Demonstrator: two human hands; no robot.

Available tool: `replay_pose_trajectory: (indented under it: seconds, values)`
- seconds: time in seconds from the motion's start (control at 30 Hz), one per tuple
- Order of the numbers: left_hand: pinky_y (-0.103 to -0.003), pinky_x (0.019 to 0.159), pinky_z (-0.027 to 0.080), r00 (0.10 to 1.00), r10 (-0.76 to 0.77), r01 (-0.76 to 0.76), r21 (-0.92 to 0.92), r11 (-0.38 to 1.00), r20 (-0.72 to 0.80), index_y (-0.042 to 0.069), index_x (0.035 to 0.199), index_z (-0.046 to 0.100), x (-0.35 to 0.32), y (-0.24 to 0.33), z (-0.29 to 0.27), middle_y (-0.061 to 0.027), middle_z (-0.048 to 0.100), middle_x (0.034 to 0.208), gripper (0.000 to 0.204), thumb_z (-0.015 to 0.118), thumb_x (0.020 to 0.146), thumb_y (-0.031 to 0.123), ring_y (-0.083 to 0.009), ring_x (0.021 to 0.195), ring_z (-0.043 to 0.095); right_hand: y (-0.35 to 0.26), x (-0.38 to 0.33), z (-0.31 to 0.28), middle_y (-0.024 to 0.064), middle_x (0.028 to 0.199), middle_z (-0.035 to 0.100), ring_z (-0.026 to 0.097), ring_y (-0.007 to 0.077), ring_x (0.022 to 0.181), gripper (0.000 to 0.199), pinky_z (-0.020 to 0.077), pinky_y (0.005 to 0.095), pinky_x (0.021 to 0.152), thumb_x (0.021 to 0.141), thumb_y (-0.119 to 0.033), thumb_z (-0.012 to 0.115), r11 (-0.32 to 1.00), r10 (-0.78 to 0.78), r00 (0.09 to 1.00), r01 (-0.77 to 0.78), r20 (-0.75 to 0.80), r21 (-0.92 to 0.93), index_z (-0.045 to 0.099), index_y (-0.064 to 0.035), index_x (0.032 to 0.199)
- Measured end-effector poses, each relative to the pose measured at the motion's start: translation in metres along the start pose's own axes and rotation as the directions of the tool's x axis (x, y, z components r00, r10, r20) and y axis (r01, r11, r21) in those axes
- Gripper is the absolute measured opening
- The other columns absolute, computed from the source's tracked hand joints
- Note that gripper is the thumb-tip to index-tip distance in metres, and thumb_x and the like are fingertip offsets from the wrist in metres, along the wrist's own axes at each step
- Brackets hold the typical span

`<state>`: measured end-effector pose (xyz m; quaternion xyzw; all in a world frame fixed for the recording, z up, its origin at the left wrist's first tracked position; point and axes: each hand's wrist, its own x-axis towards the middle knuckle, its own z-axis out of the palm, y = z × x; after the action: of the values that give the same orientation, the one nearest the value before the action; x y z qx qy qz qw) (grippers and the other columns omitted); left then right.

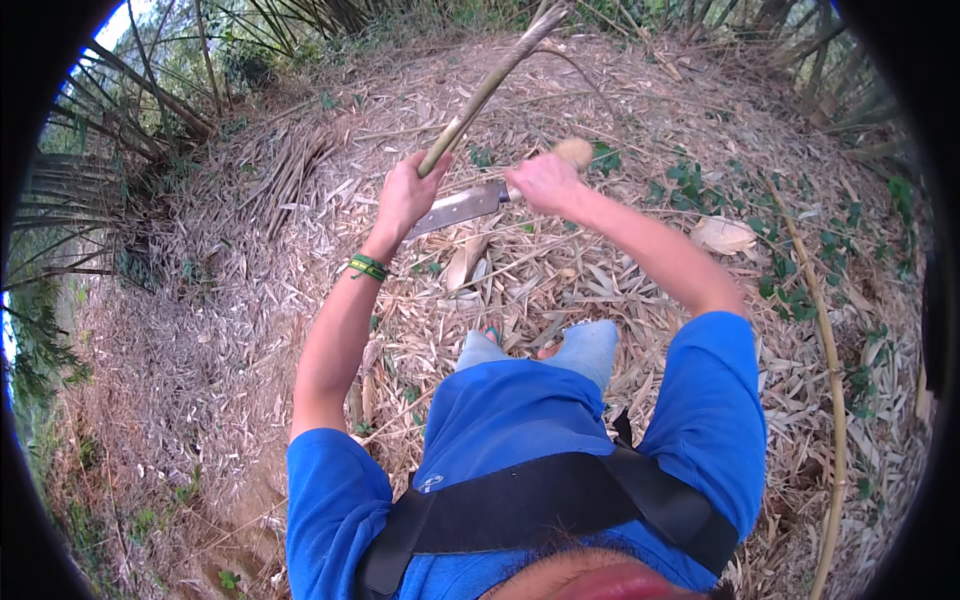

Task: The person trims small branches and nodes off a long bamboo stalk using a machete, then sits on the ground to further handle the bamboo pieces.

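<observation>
My left hand [403, 203] is closed round the lower end of a bamboo stalk [486, 88], which slants up and away to the right. A machete [462, 207] is in my right hand [545, 183], its fingers wrapped round the pale handle. The wide metal blade points left from that hand, and its far end passes beside or behind my left wrist; I cannot tell whether it touches the wrist or the stalk. The rounded butt of the handle [573, 152] sticks out past my right hand.
Dry bamboo leaves [330, 250] cover the sloping ground. A long thin pole [822, 330] lies along the right side. Green vines [795, 290] grow near it. Bamboo clumps [150, 110] stand at the far left and far right. A broad dry sheath [724, 236] lies right of my right forearm.
</observation>
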<state>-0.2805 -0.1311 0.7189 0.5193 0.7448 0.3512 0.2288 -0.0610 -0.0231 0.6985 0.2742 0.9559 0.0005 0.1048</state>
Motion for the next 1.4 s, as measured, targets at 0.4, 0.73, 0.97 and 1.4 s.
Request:
replay_pose_trajectory:
  seconds: [0.4, 0.73, 0.97, 1.4]
  values:
    - [-0.022, 0.041, 0.030, 0.992, -0.129, 0.116, -0.362, 0.925, -0.011, 0.008, 0.081, 0.066, -0.063, -0.073, 0.023, 0.0077, 0.048, 0.057, 0.034, 0.059, 0.099, 0.035, -0.0023, 0.048, 0.042, -0.045, -0.027, 0.072, 0.0146, 0.091, 0.069, 0.056, 0.0148, 0.056, 0.020, 0.0536, 0.0299, 0.055, 0.086, -0.010, 0.068, -0.562, 0.615, 0.758, 0.229, 0.217, 0.795, 0.051, -0.0066, 0.096]
    - [-0.024, 0.040, 0.029, 0.982, -0.064, 0.156, -0.577, 0.802, 0.177, 0.007, 0.082, 0.056, -0.092, -0.047, 0.076, 0.0063, 0.043, 0.054, 0.031, 0.055, 0.101, 0.032, -0.0039, 0.044, 0.039, -0.025, -0.001, -0.021, 0.0178, 0.102, 0.070, 0.058, 0.0129, 0.063, 0.034, 0.0543, 0.0286, 0.060, 0.080, -0.016, 0.079, -0.519, 0.650, 0.752, 0.542, -0.107, 0.661, 0.052, -0.0084, 0.099]
    - [-0.031, 0.044, 0.037, 0.995, 0.088, -0.068, -0.335, 0.940, 0.044, 0.001, 0.080, 0.060, -0.101, -0.074, 0.093, -0.0007, 0.047, 0.052, 0.036, 0.060, 0.098, 0.032, -0.0080, 0.048, 0.043, -0.022, 0.008, -0.021, 0.0076, 0.080, 0.064, 0.058, 0.0132, 0.057, 0.027, 0.0502, 0.0275, 0.052, 0.074, -0.009, 0.080, -0.369, 0.768, 0.637, 0.526, -0.067, 0.767, 0.058, -0.0045, 0.089]
    - [-0.023, 0.044, 0.040, 0.988, 0.134, -0.153, -0.408, 0.900, -0.073, 0.006, 0.090, 0.068, 0.042, 0.024, 0.006, -0.0006, 0.056, 0.062, 0.031, 0.047, 0.101, 0.027, -0.0090, 0.049, 0.048, -0.038, 0.001, 0.025, 0.0065, 0.081, 0.066, 0.063, 0.0157, 0.068, 0.014, 0.0524, 0.0336, 0.064, 0.079, -0.004, 0.071, -0.026, 0.797, 0.573, 0.347, -0.190, 0.937, 0.063, -0.0035, 0.092]
